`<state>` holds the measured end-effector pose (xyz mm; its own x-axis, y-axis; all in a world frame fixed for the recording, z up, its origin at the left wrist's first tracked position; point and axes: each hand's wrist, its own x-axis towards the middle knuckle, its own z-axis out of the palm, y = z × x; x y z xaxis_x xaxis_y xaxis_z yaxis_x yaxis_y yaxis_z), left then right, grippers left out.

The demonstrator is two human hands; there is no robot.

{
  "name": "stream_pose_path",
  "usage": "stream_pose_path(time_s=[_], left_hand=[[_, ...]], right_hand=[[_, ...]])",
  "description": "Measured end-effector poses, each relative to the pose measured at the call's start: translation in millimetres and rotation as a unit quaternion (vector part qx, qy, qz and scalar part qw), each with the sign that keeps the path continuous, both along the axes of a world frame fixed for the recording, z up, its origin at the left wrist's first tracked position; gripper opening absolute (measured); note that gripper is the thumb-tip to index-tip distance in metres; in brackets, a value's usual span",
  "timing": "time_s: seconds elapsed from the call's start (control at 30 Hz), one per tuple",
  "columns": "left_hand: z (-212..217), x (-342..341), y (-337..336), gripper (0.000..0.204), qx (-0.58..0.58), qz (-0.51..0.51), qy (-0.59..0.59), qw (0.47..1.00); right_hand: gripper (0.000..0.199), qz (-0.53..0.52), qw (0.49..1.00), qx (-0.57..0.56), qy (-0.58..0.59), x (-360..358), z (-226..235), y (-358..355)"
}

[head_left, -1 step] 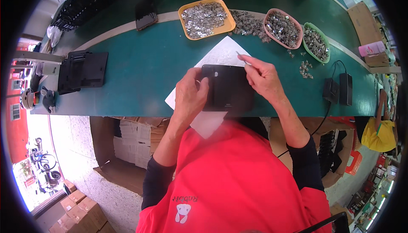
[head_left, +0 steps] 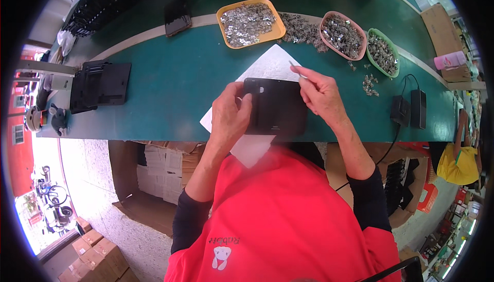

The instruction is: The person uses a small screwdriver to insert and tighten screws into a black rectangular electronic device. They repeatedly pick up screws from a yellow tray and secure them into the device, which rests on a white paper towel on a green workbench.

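Observation:
A flat black rectangular plastic panel (head_left: 278, 106) lies on a white sheet (head_left: 272, 60) near the bench's front edge. My left hand (head_left: 230, 113) is closed round the panel's left edge, with the thumb on top. Above the panel's right side, my right hand (head_left: 321, 95) pinches a thin, pale metal tool (head_left: 292, 65), whose short tip sticks out past the fingers; the rest of it is hidden in my grip. From this view I cannot tell whether the right fingers touch the panel.
Beyond the sheet stand a yellow tray (head_left: 281, 29), a pink basket (head_left: 364, 45) and a green basket (head_left: 396, 58), all holding small metal clips. Loose clips (head_left: 303, 31) lie between them. Black plastic parts (head_left: 113, 84) sit left; black adapters (head_left: 418, 108) with a cable are right.
My right hand has shifted slightly to the right with the thin metal tool. My left hand and the panel stay in place.

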<state>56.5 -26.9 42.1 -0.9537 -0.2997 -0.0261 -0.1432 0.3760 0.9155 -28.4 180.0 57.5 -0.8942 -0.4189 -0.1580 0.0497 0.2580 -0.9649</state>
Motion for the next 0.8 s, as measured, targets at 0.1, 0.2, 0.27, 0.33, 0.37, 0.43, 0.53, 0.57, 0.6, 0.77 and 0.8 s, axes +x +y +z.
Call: stream_pose_path(time_s=[0.1, 0.2, 0.27, 0.33, 0.37, 0.43, 0.53, 0.57, 0.6, 0.77, 0.8], left_hand=[[-9.1, 2.1, -4.8, 0.025, 0.01, 0.023, 0.06, 0.998], [1.3, 0.9, -10.6, 0.024, 0.018, 0.014, 0.023, 0.999], [6.0, -0.6, -15.8, 0.023, 0.008, -0.001, 0.005, 1.0], [10.0, -3.2, -22.0, 0.023, -0.014, -0.022, -0.013, 1.0], [11.7, -4.9, -25.7, 0.023, -0.032, -0.035, -0.021, 0.999], [12.8, -9.9, -33.1, 0.024, -0.062, -0.072, -0.028, 0.995], [10.2, -21.3, -43.1, 0.025, -0.102, -0.136, -0.02, 0.985], [11.0, -24.8, -44.2, 0.025, -0.109, -0.146, -0.021, 0.983], [13.0, -27.9, -44.9, 0.025, -0.116, -0.156, -0.022, 0.981], [25.4, -42.3, -38.3, 0.024, -0.175, -0.202, -0.026, 0.963], [28.0, -44.6, -36.2, 0.024, -0.202, -0.211, -0.02, 0.956]], right_hand=[[0.031, -0.034, 0.996, -0.053, -0.066, 0.2, 9.2, 4.4], [0.031, -0.049, 0.992, -0.063, -0.094, 2.0, 9.2, 7.3], [0.03, -0.045, 0.991, -0.066, -0.105, 5.7, 5.0, 9.3], [0.031, -0.031, 0.991, -0.073, -0.111, 7.9, -0.6, 11.3], [0.031, -0.024, 0.99, -0.075, -0.115, 9.2, -2.6, 12.6], [0.031, -0.017, 0.989, -0.073, -0.126, 12.4, -3.4, 14.0], [0.031, -0.003, 0.988, -0.072, -0.136, 15.5, -7.1, 18.2], [0.031, 0.003, 0.988, -0.072, -0.139, 16.3, -8.0, 19.4], [0.031, 0.002, 0.987, -0.074, -0.141, 17.6, -8.1, 20.0], [0.03, -0.009, 0.987, -0.067, -0.145, 21.2, -7.1, 22.2], [0.03, -0.007, 0.987, -0.067, -0.145, 21.1, -8.5, 23.1]])
